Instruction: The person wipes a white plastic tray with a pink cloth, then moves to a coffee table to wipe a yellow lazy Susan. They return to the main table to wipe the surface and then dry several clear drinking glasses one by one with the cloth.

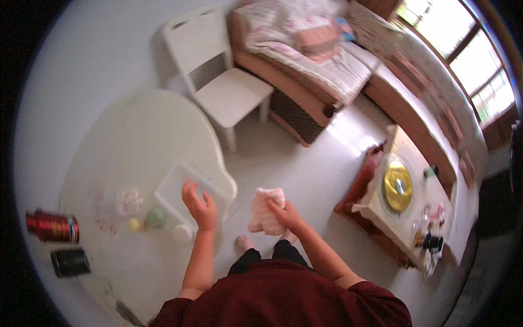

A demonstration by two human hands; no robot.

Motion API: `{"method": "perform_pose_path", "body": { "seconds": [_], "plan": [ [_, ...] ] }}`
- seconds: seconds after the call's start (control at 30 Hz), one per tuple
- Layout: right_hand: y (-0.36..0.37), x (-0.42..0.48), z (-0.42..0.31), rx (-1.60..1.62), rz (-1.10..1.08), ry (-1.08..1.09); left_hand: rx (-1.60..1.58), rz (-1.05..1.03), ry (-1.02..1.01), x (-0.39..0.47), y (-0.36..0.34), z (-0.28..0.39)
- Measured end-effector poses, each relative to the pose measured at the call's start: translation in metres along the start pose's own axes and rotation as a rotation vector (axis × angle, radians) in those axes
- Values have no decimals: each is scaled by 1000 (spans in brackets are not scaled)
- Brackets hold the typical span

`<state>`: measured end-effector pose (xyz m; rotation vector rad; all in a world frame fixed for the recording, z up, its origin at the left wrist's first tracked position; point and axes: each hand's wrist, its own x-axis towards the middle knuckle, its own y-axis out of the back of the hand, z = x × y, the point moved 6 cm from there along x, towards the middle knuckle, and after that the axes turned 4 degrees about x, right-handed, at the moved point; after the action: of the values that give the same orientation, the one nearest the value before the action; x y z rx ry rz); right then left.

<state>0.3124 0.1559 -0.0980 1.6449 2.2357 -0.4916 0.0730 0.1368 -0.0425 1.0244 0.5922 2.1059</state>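
My right hand (287,213) grips a pink-and-white cloth (263,210), which hangs above the tiled floor. My left hand (200,207) is raised with its fingers apart and nothing in them. It appears over the edge of a white rectangular tray (173,191) on the pale table (155,135); whether it touches the tray cannot be made out. A small round white object (182,234) is just below that hand in the picture. Left of the tray are a pale green round object (155,217), a smaller yellow one (134,224) and a blurred whitish bundle (130,201).
A red canister (53,227) and a black container (70,262) stand at the table's far left. Beyond the table are a white chair (229,96) and a cushioned sofa (310,69). On the right, a cloth-covered low table (367,200) bears a round gold object (398,186).
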Motion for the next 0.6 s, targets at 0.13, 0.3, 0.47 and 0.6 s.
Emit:
{"method": "perform_pose_path", "body": {
  "seconds": [0.13,0.3,0.47,0.6],
  "plan": [
    [35,-32,-3,77,-130,-55,-427,-534,-145,-49,-91,72],
    [130,-53,10,298,-9,36,-867,-1573,347,-130,-198,137],
    [234,-82,47,482,177,18,-885,-1655,344,-161,-255,223],
    [303,-108,67,706,431,-30,-909,-1663,390,-181,-290,287]
  ]
}}
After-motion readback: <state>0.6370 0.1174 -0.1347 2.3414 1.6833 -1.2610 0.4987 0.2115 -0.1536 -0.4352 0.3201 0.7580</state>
